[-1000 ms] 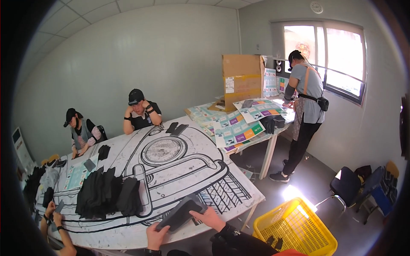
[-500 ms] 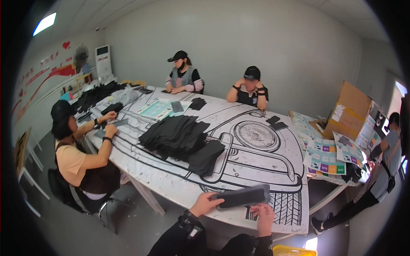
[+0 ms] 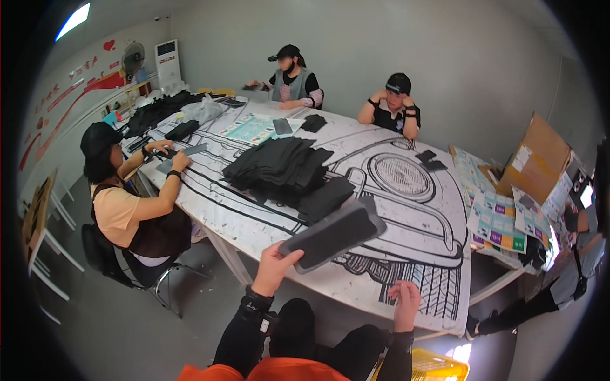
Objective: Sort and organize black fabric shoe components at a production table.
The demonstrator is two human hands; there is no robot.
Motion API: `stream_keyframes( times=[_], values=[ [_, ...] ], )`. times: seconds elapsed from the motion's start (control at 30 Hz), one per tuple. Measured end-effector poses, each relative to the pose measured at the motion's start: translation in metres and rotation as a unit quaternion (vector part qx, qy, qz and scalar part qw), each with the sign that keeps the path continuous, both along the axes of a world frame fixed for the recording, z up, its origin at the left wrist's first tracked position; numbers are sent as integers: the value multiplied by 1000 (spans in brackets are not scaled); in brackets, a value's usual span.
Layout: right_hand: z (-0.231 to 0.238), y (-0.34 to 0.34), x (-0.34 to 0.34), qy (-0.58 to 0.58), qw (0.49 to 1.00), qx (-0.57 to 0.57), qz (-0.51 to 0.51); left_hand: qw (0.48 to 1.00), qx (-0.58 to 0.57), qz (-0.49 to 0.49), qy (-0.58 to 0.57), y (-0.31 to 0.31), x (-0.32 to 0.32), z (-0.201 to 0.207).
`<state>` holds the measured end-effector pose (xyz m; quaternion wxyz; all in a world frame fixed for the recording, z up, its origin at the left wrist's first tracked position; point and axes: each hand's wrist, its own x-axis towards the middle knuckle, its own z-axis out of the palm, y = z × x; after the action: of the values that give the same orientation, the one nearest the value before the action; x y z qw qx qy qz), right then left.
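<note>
My left hand (image 3: pixel 271 269) grips one end of a flat dark grey padded piece (image 3: pixel 333 238), thumb on top. The piece is long, with a paler border and a wider, rounded far end; it is held tilted above the table's near edge. Its exact kind is not clear. Apart from it, to the right, my right hand (image 3: pixel 405 301) is raised with thumb and fingers pinched; anything between them is too small to make out. Beyond the piece, a pile of black fabric pieces (image 3: pixel 276 168) lies on the white table (image 3: pixel 222 202), which is printed with a car-front drawing.
A seated co-worker (image 3: pixel 130 203) at the left handles grey pieces. Two more people sit across the table. Dark pieces (image 3: pixel 431 160) lie near the far right edge. An open cardboard box (image 3: pixel 532 159) stands at the right, a yellow crate (image 3: pixel 438 367) below.
My right hand has come off the grey piece and moved slightly right. My left hand has raised the piece and turned it, its far end now higher. The view has shifted.
</note>
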<state>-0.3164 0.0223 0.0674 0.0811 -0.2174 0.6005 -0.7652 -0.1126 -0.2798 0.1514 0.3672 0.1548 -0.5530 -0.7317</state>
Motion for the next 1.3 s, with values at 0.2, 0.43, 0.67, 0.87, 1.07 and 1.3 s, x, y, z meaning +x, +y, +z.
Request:
stream_keyframes(
  times=[0.2, 0.43, 0.67, 0.87, 1.07, 1.3],
  values=[
    [-1, 5, -4, 7, 1000, 28, -2, 995, 49, 61, -58, -45, 30, -25],
    [3, -1, 8, 19, 999, 47, 5, 957, 96, 259, -87, -143, 110, -88],
    [3, 3, 5, 8, 998, 56, 5, 932, 36, 251, -258, -164, 115, -88],
    [3, -8, 14, 4, 998, 67, 21, 654, -311, 512, -462, -153, 107, -91],
    [18, -2, 12, 3, 996, 82, -15, 811, -427, 335, -219, -60, 4, -33],
    [-8, -2, -1, -48, 996, 55, 45, 872, -469, -17, -137, 48, -89, -43]
  ],
)
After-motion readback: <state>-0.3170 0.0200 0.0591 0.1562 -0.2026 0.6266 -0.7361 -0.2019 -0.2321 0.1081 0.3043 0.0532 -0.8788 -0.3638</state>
